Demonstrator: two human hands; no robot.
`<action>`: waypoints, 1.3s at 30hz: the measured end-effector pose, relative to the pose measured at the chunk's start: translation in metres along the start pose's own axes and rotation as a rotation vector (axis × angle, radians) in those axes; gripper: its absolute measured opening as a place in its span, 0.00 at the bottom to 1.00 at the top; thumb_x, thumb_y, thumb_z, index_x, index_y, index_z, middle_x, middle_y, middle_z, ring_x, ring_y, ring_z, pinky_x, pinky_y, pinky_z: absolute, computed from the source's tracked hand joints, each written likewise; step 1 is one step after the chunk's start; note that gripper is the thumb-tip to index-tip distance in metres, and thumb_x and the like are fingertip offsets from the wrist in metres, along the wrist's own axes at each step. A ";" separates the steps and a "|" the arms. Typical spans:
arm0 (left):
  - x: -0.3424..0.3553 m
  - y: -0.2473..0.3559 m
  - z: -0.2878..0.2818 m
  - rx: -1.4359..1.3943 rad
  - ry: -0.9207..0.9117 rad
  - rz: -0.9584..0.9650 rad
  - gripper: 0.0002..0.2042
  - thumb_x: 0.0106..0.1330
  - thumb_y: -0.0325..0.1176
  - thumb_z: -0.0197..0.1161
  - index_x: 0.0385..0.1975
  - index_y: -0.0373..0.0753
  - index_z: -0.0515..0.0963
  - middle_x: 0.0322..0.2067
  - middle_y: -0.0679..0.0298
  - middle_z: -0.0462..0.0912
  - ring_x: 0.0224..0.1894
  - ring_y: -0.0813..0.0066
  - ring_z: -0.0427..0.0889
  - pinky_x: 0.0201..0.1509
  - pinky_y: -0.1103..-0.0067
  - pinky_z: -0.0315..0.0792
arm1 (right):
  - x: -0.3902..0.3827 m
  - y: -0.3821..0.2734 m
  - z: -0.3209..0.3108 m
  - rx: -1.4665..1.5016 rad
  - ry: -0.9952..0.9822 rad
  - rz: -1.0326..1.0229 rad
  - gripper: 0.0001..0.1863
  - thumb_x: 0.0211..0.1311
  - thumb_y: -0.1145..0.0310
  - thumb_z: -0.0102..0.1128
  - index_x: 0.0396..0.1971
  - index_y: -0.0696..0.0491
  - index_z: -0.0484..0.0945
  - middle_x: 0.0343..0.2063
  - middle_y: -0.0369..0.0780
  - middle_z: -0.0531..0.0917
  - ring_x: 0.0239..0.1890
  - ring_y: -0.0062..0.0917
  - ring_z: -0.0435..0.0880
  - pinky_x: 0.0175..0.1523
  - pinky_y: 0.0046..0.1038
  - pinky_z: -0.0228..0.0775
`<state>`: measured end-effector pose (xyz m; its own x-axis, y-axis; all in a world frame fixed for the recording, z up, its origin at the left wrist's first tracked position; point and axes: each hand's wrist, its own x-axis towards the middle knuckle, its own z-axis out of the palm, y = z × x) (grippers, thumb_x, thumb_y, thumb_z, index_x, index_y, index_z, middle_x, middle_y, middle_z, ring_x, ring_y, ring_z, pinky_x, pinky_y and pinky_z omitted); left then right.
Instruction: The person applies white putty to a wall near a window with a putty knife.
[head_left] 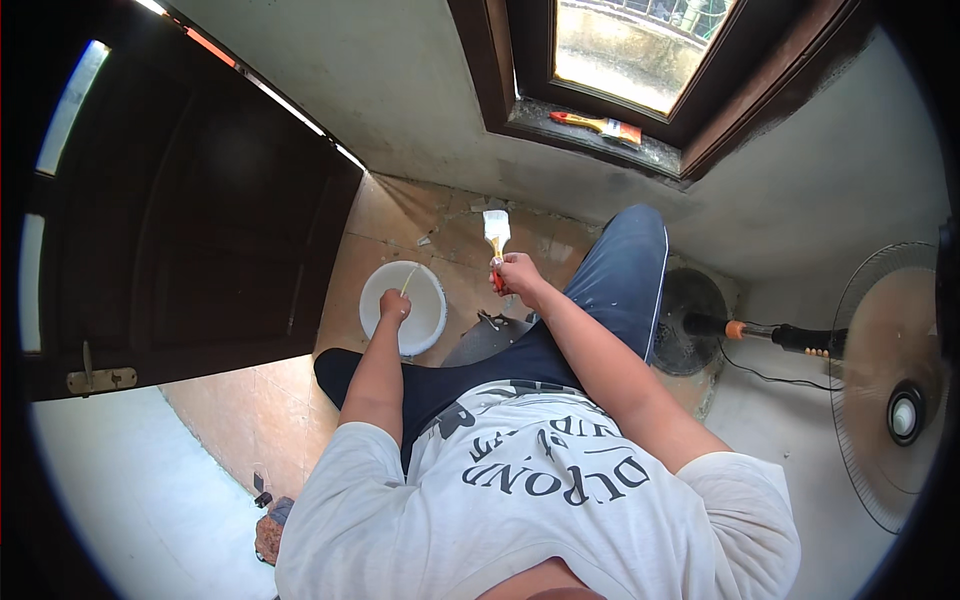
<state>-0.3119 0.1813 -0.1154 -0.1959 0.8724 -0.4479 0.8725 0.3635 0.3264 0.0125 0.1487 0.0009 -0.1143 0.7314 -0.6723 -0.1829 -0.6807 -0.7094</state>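
Note:
My right hand point(518, 272) is closed round the red handle of a paintbrush point(496, 228). Its bristles are coated white and point away from me, above the floor. Over a round white tub point(432, 312), my left hand point(394, 305) is closed on a thin pale-yellow stick point(410, 274). The stick slants across the tub toward its far rim; my hand hides one end. What lies inside the tub looks white, and I cannot tell how full it is. The tub stands on the floor to the left of the brush.
A second paintbrush point(600, 127) lies on the windowsill point(650, 152). A dark door point(200, 220) stands at left. At right is a standing fan point(890, 370) with a round base point(690, 325) and cord. Debris point(425, 240) dots the tiled floor point(385, 215). A brown lump point(268, 537) sits at lower left.

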 end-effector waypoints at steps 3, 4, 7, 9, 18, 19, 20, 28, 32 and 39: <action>0.001 0.015 -0.011 0.019 0.049 0.022 0.10 0.59 0.33 0.60 0.34 0.34 0.82 0.35 0.47 0.82 0.41 0.50 0.81 0.47 0.64 0.73 | 0.003 0.000 -0.001 -0.006 0.005 0.003 0.10 0.67 0.64 0.50 0.32 0.55 0.73 0.21 0.36 0.78 0.19 0.20 0.77 0.24 0.25 0.70; 0.003 0.020 -0.015 0.012 0.061 0.043 0.10 0.59 0.33 0.61 0.34 0.35 0.82 0.34 0.47 0.82 0.41 0.51 0.81 0.47 0.64 0.73 | 0.004 -0.001 -0.001 -0.005 0.004 0.002 0.10 0.67 0.64 0.50 0.32 0.55 0.73 0.21 0.36 0.78 0.19 0.20 0.77 0.24 0.25 0.70; 0.006 0.036 -0.021 0.017 0.061 0.129 0.09 0.59 0.33 0.60 0.33 0.35 0.83 0.33 0.47 0.82 0.40 0.51 0.82 0.47 0.65 0.73 | 0.002 -0.002 0.002 -0.014 -0.011 -0.014 0.10 0.67 0.64 0.50 0.32 0.55 0.73 0.20 0.36 0.78 0.18 0.20 0.76 0.24 0.25 0.70; 0.008 0.059 -0.017 0.025 0.051 0.147 0.09 0.59 0.33 0.60 0.33 0.36 0.83 0.33 0.47 0.82 0.40 0.50 0.82 0.47 0.65 0.73 | 0.002 -0.002 0.000 -0.034 -0.003 -0.010 0.10 0.67 0.64 0.50 0.31 0.55 0.73 0.20 0.36 0.78 0.18 0.20 0.76 0.23 0.24 0.69; 0.011 0.153 0.007 -0.066 -0.114 0.421 0.10 0.60 0.29 0.56 0.39 0.36 0.80 0.36 0.48 0.81 0.42 0.50 0.80 0.46 0.66 0.72 | 0.001 -0.003 -0.005 0.071 0.098 -0.050 0.11 0.68 0.65 0.49 0.31 0.56 0.73 0.18 0.36 0.77 0.16 0.20 0.75 0.22 0.23 0.69; 0.007 0.160 0.013 -0.073 -0.106 0.416 0.10 0.60 0.29 0.56 0.39 0.36 0.80 0.36 0.48 0.81 0.42 0.50 0.80 0.46 0.66 0.72 | -0.001 -0.003 -0.007 0.061 0.092 -0.051 0.11 0.68 0.65 0.49 0.31 0.56 0.73 0.18 0.36 0.77 0.16 0.20 0.75 0.22 0.23 0.69; 0.006 0.163 0.020 -0.085 -0.081 0.476 0.12 0.58 0.26 0.54 0.41 0.36 0.79 0.36 0.47 0.81 0.43 0.51 0.80 0.47 0.67 0.72 | -0.003 -0.004 -0.007 0.073 0.084 -0.054 0.10 0.68 0.65 0.49 0.31 0.56 0.73 0.18 0.36 0.77 0.16 0.20 0.75 0.21 0.23 0.69; -0.016 0.170 0.045 -0.084 -0.308 0.550 0.26 0.50 0.16 0.48 0.52 0.40 0.76 0.39 0.49 0.81 0.42 0.58 0.80 0.47 0.71 0.72 | -0.005 -0.003 -0.009 0.078 0.058 -0.043 0.10 0.67 0.66 0.50 0.32 0.56 0.73 0.18 0.36 0.77 0.16 0.19 0.76 0.21 0.23 0.68; -0.026 0.167 0.034 0.049 -0.419 0.519 0.25 0.57 0.21 0.53 0.58 0.41 0.71 0.46 0.46 0.79 0.50 0.57 0.79 0.53 0.70 0.71 | 0.005 -0.001 -0.010 0.060 0.029 -0.022 0.10 0.67 0.66 0.49 0.32 0.57 0.73 0.18 0.37 0.77 0.16 0.20 0.75 0.21 0.23 0.69; -0.015 0.133 -0.014 0.198 -0.691 0.593 0.30 0.62 0.31 0.55 0.66 0.39 0.57 0.59 0.48 0.69 0.61 0.55 0.69 0.64 0.71 0.63 | 0.014 0.000 -0.004 -0.033 0.072 -0.003 0.12 0.69 0.64 0.49 0.34 0.59 0.74 0.19 0.37 0.77 0.17 0.20 0.75 0.22 0.22 0.69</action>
<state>-0.1990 0.2215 -0.0541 0.5611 0.4858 -0.6702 0.8174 -0.1974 0.5412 0.0148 0.1586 -0.0093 -0.0428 0.7289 -0.6832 -0.1508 -0.6807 -0.7168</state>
